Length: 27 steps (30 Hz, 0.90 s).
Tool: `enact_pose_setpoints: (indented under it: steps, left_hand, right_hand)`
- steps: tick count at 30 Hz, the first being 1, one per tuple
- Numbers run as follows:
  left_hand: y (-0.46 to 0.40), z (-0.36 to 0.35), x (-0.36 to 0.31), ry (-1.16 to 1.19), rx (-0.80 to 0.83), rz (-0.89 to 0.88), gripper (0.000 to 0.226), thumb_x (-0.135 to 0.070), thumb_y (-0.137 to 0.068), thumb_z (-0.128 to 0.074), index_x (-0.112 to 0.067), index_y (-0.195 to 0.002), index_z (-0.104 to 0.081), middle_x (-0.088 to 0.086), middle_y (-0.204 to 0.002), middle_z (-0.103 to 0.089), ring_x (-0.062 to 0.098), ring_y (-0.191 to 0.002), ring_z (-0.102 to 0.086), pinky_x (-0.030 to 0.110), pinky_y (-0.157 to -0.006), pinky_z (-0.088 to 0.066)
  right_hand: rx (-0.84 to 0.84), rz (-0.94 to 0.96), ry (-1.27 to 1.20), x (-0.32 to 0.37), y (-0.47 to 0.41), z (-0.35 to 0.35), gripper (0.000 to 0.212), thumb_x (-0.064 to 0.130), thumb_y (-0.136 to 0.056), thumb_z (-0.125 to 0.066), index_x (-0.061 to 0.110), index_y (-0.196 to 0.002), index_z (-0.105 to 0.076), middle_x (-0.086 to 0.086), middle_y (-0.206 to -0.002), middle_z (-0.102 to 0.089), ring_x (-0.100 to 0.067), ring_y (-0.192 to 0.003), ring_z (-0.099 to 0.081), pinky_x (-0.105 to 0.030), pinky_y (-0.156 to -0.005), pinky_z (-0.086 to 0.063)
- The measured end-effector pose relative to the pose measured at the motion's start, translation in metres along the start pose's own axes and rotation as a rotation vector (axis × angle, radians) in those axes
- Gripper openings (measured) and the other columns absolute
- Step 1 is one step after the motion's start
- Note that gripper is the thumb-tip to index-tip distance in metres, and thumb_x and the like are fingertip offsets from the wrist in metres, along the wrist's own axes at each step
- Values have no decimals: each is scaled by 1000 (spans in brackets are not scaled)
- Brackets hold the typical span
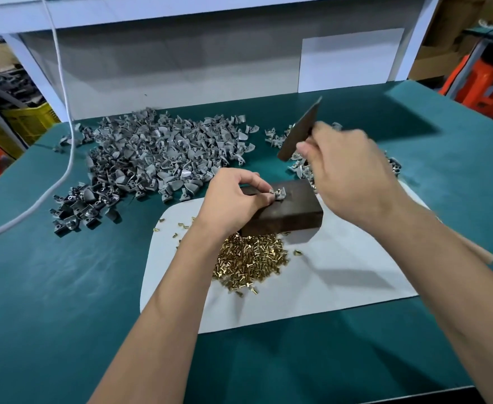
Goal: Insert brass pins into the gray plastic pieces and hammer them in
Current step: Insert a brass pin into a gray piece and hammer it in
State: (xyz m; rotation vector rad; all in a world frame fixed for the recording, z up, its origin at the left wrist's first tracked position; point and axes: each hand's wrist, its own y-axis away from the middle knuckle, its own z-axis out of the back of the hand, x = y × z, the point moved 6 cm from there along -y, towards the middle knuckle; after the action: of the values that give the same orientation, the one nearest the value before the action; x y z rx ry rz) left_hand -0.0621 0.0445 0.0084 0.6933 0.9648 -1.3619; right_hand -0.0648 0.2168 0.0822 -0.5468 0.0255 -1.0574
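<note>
A: Reading left to right, what lies on the green table (64,301)?

B: A white cable (64,158) trails across the left edge. Beside it spreads the large heap of gray plastic pieces (157,158). No label, brand or writing can be read anywhere.

A: And at centre?

B: A white sheet (341,281) carries the pile of brass pins (251,260). Just behind the pins sits a dark block (286,214), its long axis running from near left to far right.

A: Where is the piece being worked?

B: On the block's top face. The left hand (233,199) pinches one gray plastic piece (278,194) between thumb and fingertips; how the piece points is too small to tell.

A: The other hand?

B: The right hand (353,182), blurred, has its fingers curled round a dark flat bar (300,129), held above the block and tilted, upper end pointing away and right. A smaller heap of gray pieces (277,135) lies behind it.
</note>
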Motion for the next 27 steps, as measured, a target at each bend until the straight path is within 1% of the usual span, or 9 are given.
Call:
enact_pose_setpoints:
  steps: [4, 7, 9, 12, 14, 18, 22, 25, 27]
  left_hand:
    - [0, 1, 0, -4, -4, -7, 11, -7, -80, -84, -9, -90, -81, -6, -99, -70, 5, -98, -69, 12, -88, -49]
    - [2, 1, -3, -36, -7, -68, 5, -8, -81, -83, -9, -85, -81, 2, -93, -75, 8, -96, -68, 9, -80, -47]
    - [0, 1, -1, -35, -11, -71, 5, -8, -81, -84, -10, -83, -80, -6, -86, -74, 0, -89, -68, 10, -78, -48]
    - [-2, 0, 2, 7, -3, -38, 9, -7, -80, -85, -14, -81, -79, -22, -77, -66, -15, -73, -62, 7, -73, -50]
    - [-2, -1, 2, 5, 4, -49, 7, -7, -80, -85, -12, -81, -80, -22, -77, -67, -17, -73, -61, 5, -72, -49]
    - [-3, -1, 3, -14, -4, -61, 8, -9, -80, -84, -15, -80, -80, -22, -76, -69, -8, -85, -66, 9, -77, -50]
    - [-3, -3, 5, 16, 6, -33, 11, -6, -80, -84, -16, -77, -79, -26, -69, -68, -17, -74, -62, 2, -68, -47]
    - [-3, -1, 3, 3, -11, -50, 6, -10, -80, -86, -13, -81, -80, -22, -78, -67, -8, -83, -64, 0, -69, -44]
    - [-4, 0, 3, -18, -15, -61, 6, -11, -80, -85, -14, -81, -80, -21, -80, -68, -3, -88, -66, 1, -72, -45]
  right_hand:
    - [255, 20, 115, 9, 5, -20, 20, 38, -108, -39, 23, -97, -45, -14, -96, -66, -41, -89, -63, -39, -67, -38]
    - [94, 59, 144, 9, -2, -3, 23, 39, -107, -41, 22, -106, -55, -12, -92, -68, -41, -85, -64, -38, -64, -37]
    - [27, 19, 52, 10, 2, -1, 24, 38, -107, -41, 19, -110, -56, -9, -83, -63, -41, -81, -62, -39, -63, -37]
    - [235, -19, 66, 10, 9, -20, 24, 37, -108, -39, 19, -106, -55, -11, -91, -64, -39, -86, -60, -40, -68, -41]
    - [258, -10, 103, 6, 2, -14, 23, 39, -107, -40, 23, -96, -51, -9, -88, -60, -36, -79, -53, -39, -67, -39]
    - [25, -65, 20, 1, -1, -2, 22, 38, -107, -41, 21, -101, -54, -9, -80, -52, -38, -72, -49, -38, -64, -37]
    - [271, -56, 66, 0, 5, -22, 24, 38, -108, -39, 21, -96, -51, -16, -98, -65, -39, -85, -57, -40, -69, -41]
    - [134, 0, 163, 1, -4, -1, 26, 41, -106, -41, 22, -100, -57, -13, -93, -65, -34, -73, -46, -38, -65, -35]
    - [1, -20, 73, 5, -1, 5, 26, 39, -107, -41, 19, -104, -57, -16, -90, -67, -39, -72, -52, -40, -63, -40]
